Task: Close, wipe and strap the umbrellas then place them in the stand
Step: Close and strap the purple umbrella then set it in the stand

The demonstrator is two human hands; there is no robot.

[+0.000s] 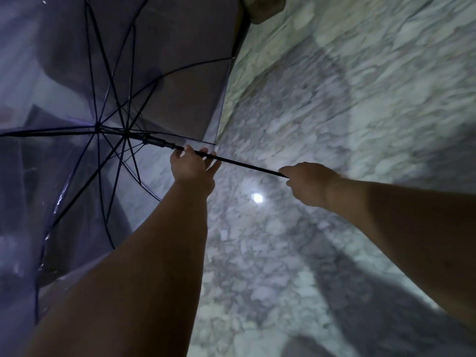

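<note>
The open umbrella (108,99) is gripped at its handle end by the right hand (309,182); the left hand (193,167) — fingers loosely curled on the shaft (239,163) — should be slid onto the runner (157,143), which is best drawn back steadily.

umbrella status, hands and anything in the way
Left hand on shaft near runner; right hand grips handle end. Umbrella open. Nothing blocking.

I see a dim, bluish view — one glare spot (257,198) on the blurred marble floor (360,112), arm shadows (365,292) below, edges bowed.
</note>
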